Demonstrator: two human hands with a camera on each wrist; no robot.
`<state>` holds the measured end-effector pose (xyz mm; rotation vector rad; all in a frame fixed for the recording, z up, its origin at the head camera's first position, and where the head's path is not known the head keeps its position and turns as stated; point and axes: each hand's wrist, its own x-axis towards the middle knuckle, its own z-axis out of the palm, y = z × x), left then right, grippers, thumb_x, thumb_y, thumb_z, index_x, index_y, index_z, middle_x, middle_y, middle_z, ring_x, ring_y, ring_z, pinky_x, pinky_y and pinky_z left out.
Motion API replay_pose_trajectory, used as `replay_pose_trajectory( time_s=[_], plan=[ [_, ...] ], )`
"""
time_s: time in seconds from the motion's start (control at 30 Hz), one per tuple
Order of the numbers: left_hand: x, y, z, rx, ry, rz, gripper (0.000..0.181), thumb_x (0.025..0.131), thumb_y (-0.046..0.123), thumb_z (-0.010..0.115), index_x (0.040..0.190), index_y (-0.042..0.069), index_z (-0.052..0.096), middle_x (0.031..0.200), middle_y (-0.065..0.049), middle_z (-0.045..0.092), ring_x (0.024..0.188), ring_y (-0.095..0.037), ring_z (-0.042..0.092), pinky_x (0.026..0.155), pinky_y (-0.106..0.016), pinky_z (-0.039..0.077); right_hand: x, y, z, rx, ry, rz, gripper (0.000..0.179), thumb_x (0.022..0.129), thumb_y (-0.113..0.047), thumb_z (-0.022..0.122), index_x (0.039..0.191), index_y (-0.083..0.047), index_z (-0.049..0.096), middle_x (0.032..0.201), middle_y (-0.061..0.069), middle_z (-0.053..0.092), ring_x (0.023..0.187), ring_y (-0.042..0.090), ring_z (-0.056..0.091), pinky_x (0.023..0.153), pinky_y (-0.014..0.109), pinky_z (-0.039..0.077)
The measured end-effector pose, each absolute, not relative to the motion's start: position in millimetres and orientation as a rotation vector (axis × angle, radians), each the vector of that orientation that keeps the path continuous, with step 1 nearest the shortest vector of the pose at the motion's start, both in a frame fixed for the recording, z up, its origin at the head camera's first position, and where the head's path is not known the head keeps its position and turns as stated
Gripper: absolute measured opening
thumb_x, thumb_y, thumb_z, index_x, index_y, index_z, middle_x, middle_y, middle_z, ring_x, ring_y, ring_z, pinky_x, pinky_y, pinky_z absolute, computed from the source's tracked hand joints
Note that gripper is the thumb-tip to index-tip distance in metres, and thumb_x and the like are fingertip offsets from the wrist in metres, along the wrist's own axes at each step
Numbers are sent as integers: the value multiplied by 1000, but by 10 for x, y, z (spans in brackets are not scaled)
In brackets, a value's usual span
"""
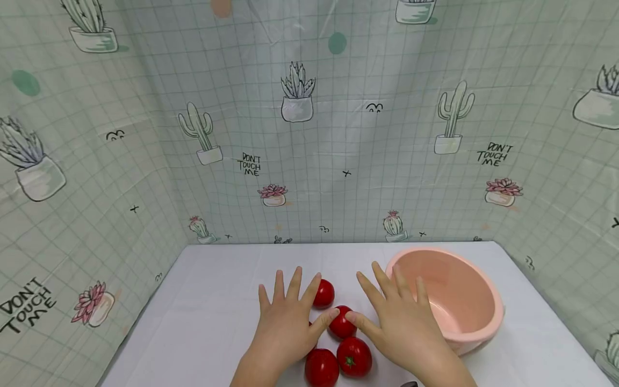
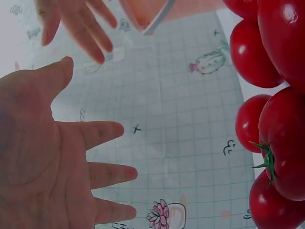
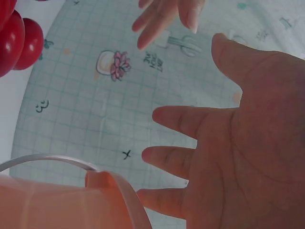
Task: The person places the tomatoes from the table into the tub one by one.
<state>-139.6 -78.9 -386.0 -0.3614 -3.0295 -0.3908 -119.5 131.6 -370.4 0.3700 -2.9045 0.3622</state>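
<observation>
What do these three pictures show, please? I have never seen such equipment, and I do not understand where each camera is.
There is no robot here: you see a person's bare left hand and right hand. The widest picture comes from a camera worn on the head, which looks forward and down. The other two come from cameras on the wrists; each shows the palm of its own hand large, with part of the other hand beyond.

On the white table lie several red tomatoes, and a pink bucket stands at the right. Behind is a cloth printed with cacti. Both hands have their fingers spread, and neither holds anything.
</observation>
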Motion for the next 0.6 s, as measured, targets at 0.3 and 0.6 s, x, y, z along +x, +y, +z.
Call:
replay_pose_trajectory(
  time_s=[0.3, 0.6],
  plan=[
    [-1538, -953, -3916, -340, -3053, -498, 70, 93, 68, 45, 150, 27, 43, 156, -12, 39, 144, -45, 32, 113, -70, 24, -1205, 1421, -3634, 355, -2893, 389, 73, 91, -71, 48, 148, -25, 47, 158, 12, 37, 144, 49, 30, 113, 72, 17],
    [-1866, -1578, -4220, -157, -3222, -751, 56, 95, 60, 50, 137, 24, 60, 142, -10, 55, 133, -36, 51, 105, -62, 42, -1261, 1790, -3504, 383, -2872, 708, 68, 96, -62, 49, 149, -21, 44, 157, 15, 36, 144, 42, 33, 113, 64, 29]
  ],
)
